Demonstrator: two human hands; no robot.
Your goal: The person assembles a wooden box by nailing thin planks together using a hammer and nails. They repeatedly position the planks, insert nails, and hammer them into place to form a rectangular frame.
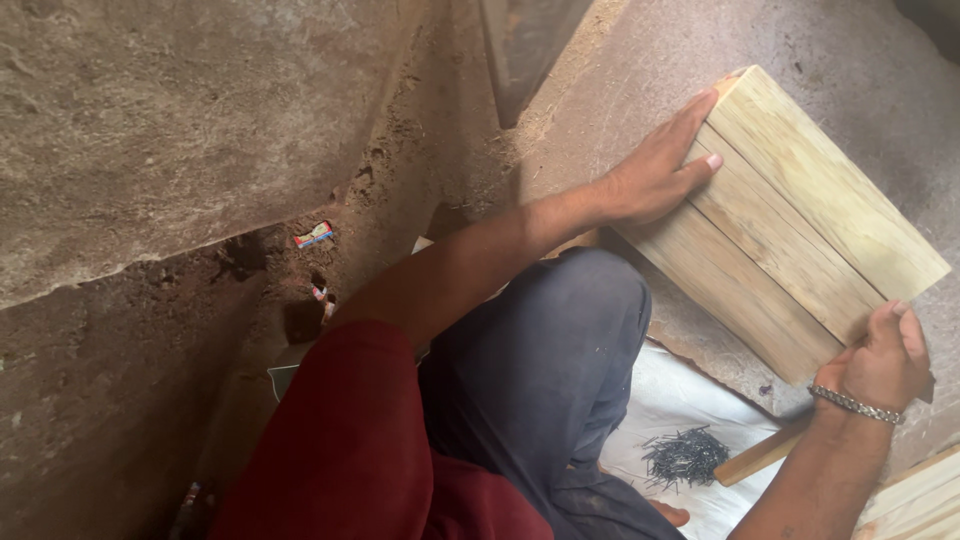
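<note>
Three pale wooden planks (800,215) lie side by side on a rough stone floor, running from upper left to lower right. My left hand (655,170) lies flat, fingers stretched out, against their upper left end. My right hand (885,355), with a metal bracelet at the wrist, curls its fingers over the lower right end of the planks. A wooden handle (760,455) pokes out from under my right wrist. I sit with a knee in dark trousers (560,340) between my arms.
A heap of small dark nails (685,455) rests on a white sheet (680,395) by my leg. More pale planks (915,500) lie at the bottom right. Two small wrappers (313,235) lie on the dirt to the left. A dark board (525,50) stands at the top.
</note>
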